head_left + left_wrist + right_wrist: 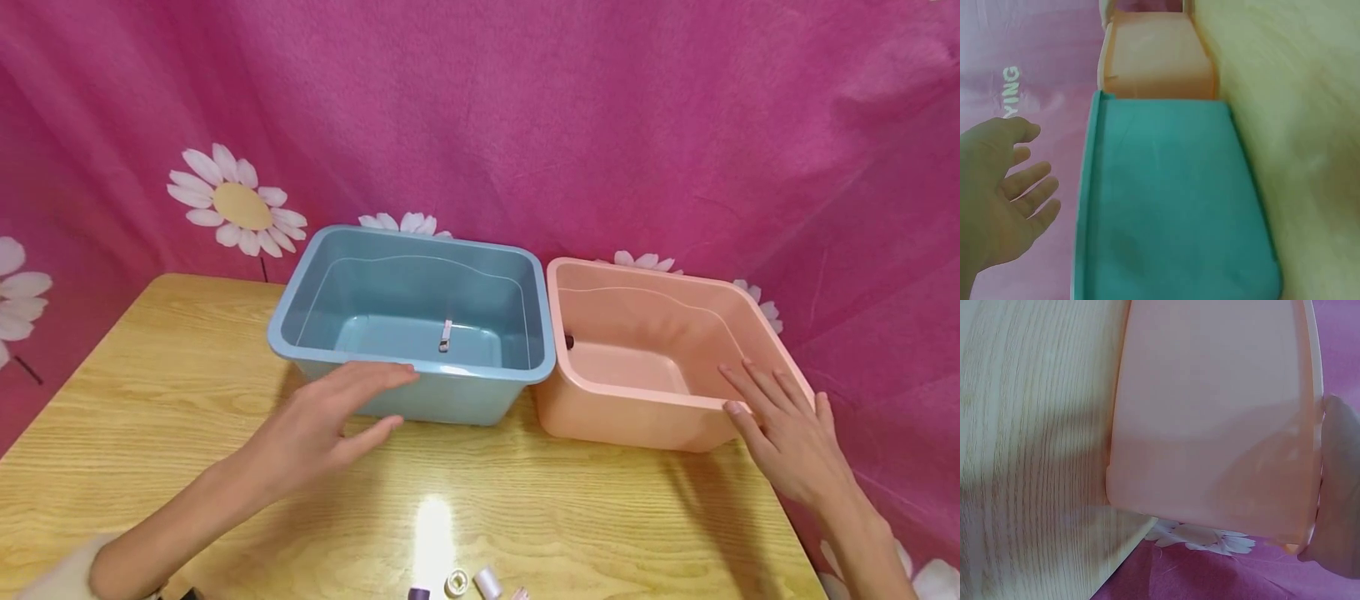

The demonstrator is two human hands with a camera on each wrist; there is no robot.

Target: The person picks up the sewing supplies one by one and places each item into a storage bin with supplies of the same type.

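Observation:
My left hand (318,425) hovers by the front rim of a blue plastic bin (450,396), its fingers extended, thumb apart and nothing held. In the left wrist view its palm and relaxed fingers show beside the bin's rim. On the right, my right hand (798,442) lies over the front right corner of a peach plastic bin (630,417), fingers spread and reaching past the rim. The right wrist view has this hand (1342,487) right at the rim. Inside the blue bin is a small pale strip with a metallic end (446,337). A small dark piece (569,342) shows inside the peach bin.
Both bins stand side by side on a wooden table (525,500). Near its front edge lie a white thread spool (487,582), a ring-ended spool (457,582) and a dark purple piece (418,593). A magenta cloth (525,125) with daisies hangs behind.

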